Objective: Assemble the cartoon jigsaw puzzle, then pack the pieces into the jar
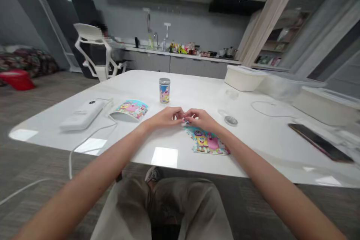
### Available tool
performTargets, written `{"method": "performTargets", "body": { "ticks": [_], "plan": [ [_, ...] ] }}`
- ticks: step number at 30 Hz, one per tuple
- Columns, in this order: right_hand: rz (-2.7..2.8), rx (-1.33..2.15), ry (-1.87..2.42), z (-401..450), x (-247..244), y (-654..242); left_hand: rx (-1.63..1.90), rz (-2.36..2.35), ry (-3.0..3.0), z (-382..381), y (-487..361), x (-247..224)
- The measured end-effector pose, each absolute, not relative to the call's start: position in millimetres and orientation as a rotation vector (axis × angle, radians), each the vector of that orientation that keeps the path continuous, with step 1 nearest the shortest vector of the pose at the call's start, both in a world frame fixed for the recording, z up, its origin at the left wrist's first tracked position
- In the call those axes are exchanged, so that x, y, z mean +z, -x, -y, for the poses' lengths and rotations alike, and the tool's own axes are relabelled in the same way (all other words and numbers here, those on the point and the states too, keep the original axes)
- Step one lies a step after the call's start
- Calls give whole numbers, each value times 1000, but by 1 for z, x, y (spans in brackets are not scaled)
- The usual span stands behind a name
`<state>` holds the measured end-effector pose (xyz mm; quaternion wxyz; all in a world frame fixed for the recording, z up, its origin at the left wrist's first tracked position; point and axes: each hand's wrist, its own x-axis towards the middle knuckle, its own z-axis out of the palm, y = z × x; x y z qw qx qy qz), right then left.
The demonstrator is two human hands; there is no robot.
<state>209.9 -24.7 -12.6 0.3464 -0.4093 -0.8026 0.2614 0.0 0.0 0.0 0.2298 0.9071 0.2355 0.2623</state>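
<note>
My left hand (164, 118) and my right hand (201, 119) meet above the middle of the white table, their fingertips pinching a tiny multicoloured piece (185, 119), probably a puzzle piece. It is mostly hidden by my fingers. Just below my right hand lies a cartoon jigsaw puzzle (206, 142). A curled cartoon picture card (132, 108) lies left of my left hand. Beyond my hands stands a cartoon-printed can with a metal lid (164, 90). A small round metal lid (231, 120) lies right of my right hand.
A white power bank (82, 115) with a white cable lies at the table's left. A dark phone (320, 142) and a white cable (270, 110) lie on the right, with white plastic boxes (244, 78) behind. The table's near edge (191, 168) runs above my lap.
</note>
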Motion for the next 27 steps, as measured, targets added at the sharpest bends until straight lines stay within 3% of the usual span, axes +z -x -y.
{"method": "performTargets", "body": {
  "ticks": [27],
  "plan": [
    [2110, 1025, 1158, 39, 6, -216, 366, -482, -2480, 0, 4, -1]
  ]
}}
